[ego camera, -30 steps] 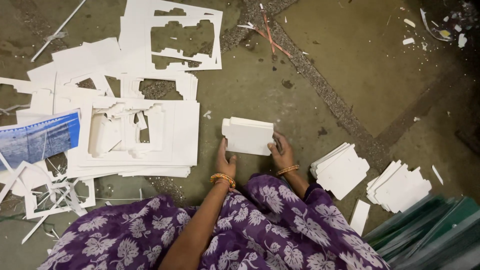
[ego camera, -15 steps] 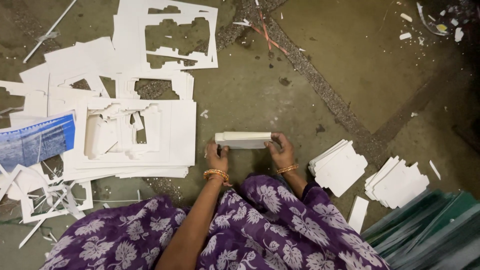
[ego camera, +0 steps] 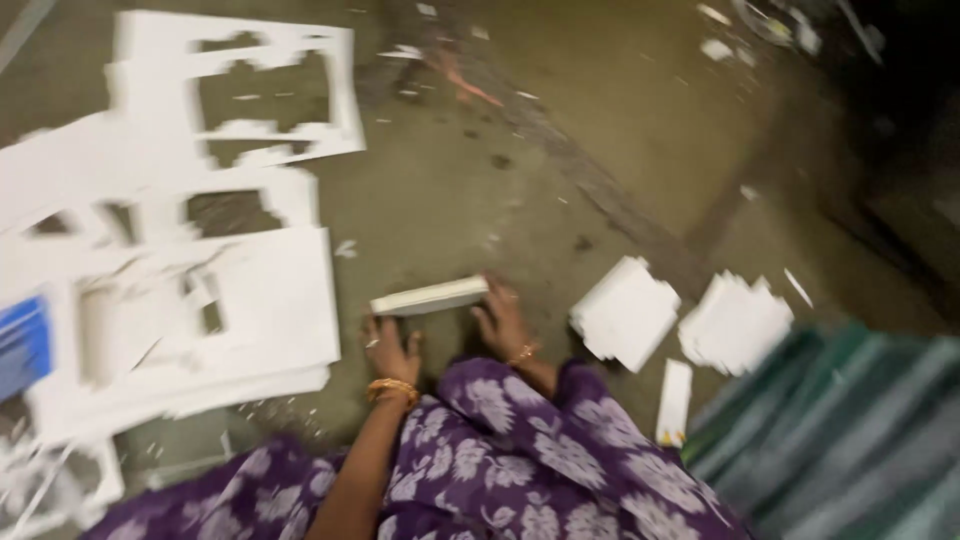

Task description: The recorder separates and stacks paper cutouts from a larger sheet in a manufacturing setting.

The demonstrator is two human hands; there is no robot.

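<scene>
A person in a purple floral garment sits on a concrete floor [ego camera: 560, 150], both hands on a small stack of white cut cards [ego camera: 432, 296] stood on its long edge just in front of the knees. The stack looks loose, so a slack grip could let it splay or topple, and cards could slide out among the paper scraps littering the floor; the view is also blurred, which makes fine detail hard to read. The left hand [ego camera: 392, 350], a gold bangle at the wrist, rests at the near left end of the stack, fingers partly curled and pressing the floor and the stack's lower corner. The right hand [ego camera: 503, 322] reaches over the right end, fingers bent against the cards' side; how tightly it grips I cannot tell. To the left lie large white punched-out sheets [ego camera: 200, 330]. To the right sit two more finished card piles [ego camera: 625, 312], near each other, and a single white strip [ego camera: 674, 400] beside striped green material [ego camera: 850, 440].
</scene>
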